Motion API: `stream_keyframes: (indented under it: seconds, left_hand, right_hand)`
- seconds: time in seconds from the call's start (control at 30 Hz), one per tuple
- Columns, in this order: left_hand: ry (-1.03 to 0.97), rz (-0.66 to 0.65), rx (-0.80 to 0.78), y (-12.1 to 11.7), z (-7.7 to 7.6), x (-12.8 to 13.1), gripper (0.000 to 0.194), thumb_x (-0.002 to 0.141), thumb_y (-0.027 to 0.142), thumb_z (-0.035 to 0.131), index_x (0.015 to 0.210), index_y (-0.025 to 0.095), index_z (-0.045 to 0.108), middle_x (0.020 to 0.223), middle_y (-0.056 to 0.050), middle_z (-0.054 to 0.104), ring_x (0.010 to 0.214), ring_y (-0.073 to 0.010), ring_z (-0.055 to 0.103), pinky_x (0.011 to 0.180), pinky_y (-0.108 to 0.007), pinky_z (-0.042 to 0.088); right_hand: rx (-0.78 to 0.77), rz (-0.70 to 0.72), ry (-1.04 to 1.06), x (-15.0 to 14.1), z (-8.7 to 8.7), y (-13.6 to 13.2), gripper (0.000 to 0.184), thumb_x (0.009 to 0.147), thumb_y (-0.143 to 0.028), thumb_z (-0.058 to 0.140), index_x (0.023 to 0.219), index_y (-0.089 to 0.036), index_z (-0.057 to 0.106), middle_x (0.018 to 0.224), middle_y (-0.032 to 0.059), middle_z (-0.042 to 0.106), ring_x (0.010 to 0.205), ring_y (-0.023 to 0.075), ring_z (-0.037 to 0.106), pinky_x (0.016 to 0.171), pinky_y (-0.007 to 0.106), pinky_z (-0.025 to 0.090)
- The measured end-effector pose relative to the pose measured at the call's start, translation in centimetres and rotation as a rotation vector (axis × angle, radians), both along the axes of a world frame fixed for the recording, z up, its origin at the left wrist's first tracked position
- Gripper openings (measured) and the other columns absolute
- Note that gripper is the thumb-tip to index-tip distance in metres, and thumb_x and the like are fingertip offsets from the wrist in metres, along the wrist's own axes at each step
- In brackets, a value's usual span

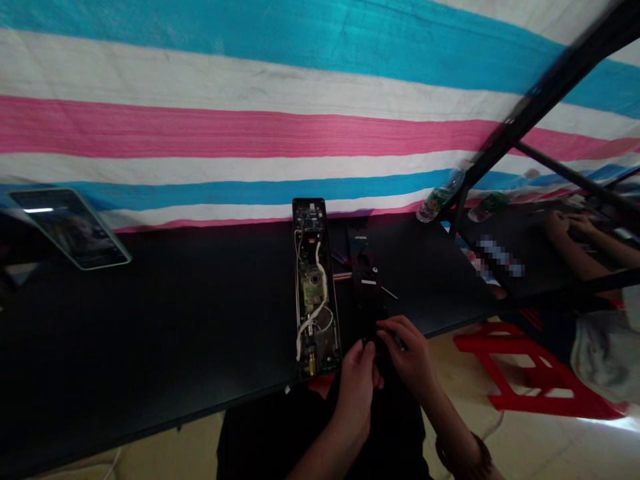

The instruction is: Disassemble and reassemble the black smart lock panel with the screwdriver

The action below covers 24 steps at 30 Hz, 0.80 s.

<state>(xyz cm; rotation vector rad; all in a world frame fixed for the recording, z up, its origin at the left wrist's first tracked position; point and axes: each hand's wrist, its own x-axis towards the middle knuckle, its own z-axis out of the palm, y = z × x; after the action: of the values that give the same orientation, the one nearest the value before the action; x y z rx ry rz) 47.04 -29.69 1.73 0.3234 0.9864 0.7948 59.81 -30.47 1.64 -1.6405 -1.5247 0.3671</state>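
Note:
A long opened device (315,293) with a circuit board, white wires and a brass part lies on the black table (150,320). Beside it on the right lies a narrow black cover panel (367,280). My left hand (357,383) is closed, its fingers pinching the near end of that panel. My right hand (410,353) is also closed, fingers curled on the panel's near end, with a thin tool tip showing by the fingers. Both hands are at the table's front edge.
A phone (70,227) leans at the far left. A striped tarp (250,127) hangs behind. Two plastic bottles (440,197) lie at the back right. Another person's hands (570,223) work at the neighbouring table. A red stool (530,373) stands on the floor.

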Motion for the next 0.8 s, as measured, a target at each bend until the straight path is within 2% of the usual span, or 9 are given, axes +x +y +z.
stream_keyframes:
  seconds: [0.1, 0.27, 0.4, 0.6, 0.8]
  left_hand:
    - [-0.001, -0.003, -0.010, 0.1, 0.0, -0.1, 0.057, 0.060, 0.064, 0.083, 0.084, 0.019, 0.058, 0.048, 0.012, 0.042, 0.042, -0.0061, 0.036, 0.044, -0.021, 0.029]
    - [0.057, -0.025, 0.021, 0.0, -0.6, 0.2, 0.054, 0.063, 0.065, 0.080, 0.081, 0.019, 0.058, 0.047, 0.012, 0.040, 0.042, -0.0064, 0.034, 0.043, -0.021, 0.027]
    - [0.089, 0.009, 0.034, -0.1, -1.0, 0.3, 0.055, 0.063, 0.067, 0.079, 0.078, 0.020, 0.056, 0.048, 0.012, 0.041, 0.044, -0.0064, 0.035, 0.044, -0.021, 0.028]
    - [0.113, 0.010, 0.048, -0.1, -1.3, 0.5, 0.060, 0.062, 0.072, 0.078, 0.080, 0.019, 0.058, 0.048, 0.012, 0.040, 0.043, -0.0065, 0.035, 0.044, -0.021, 0.026]
    - [0.091, 0.041, 0.034, -0.1, -1.3, 0.7, 0.064, 0.057, 0.076, 0.079, 0.078, 0.019, 0.057, 0.046, 0.013, 0.038, 0.041, -0.0058, 0.031, 0.042, -0.021, 0.025]
  right_hand:
    - [-0.029, 0.071, -0.081, 1.5, 0.5, 0.0, 0.027, 0.092, -0.025, 0.067, 0.119, -0.027, 0.073, 0.108, 0.0087, 0.069, 0.099, 0.0241, 0.068, 0.086, 0.037, 0.058]
    - [-0.113, 0.268, -0.134, 2.8, 1.1, 0.8, 0.022, 0.093, -0.016, 0.062, 0.108, -0.025, 0.075, 0.100, 0.0075, 0.069, 0.095, 0.0227, 0.067, 0.083, 0.035, 0.057]
    - [-0.141, 0.338, -0.122, 2.8, 1.4, 1.6, 0.017, 0.093, -0.017, 0.063, 0.104, -0.024, 0.073, 0.099, 0.0070, 0.070, 0.092, 0.0214, 0.068, 0.082, 0.033, 0.057]
    - [-0.156, 0.292, -0.094, 2.3, 0.7, 1.3, 0.016, 0.094, -0.016, 0.058, 0.102, -0.024, 0.070, 0.095, 0.0057, 0.069, 0.088, 0.0203, 0.069, 0.080, 0.032, 0.056]
    - [-0.123, 0.162, -0.118, 1.1, -0.5, 0.6, 0.014, 0.095, -0.015, 0.055, 0.101, -0.023, 0.066, 0.096, 0.0068, 0.069, 0.091, 0.0225, 0.067, 0.082, 0.036, 0.055]
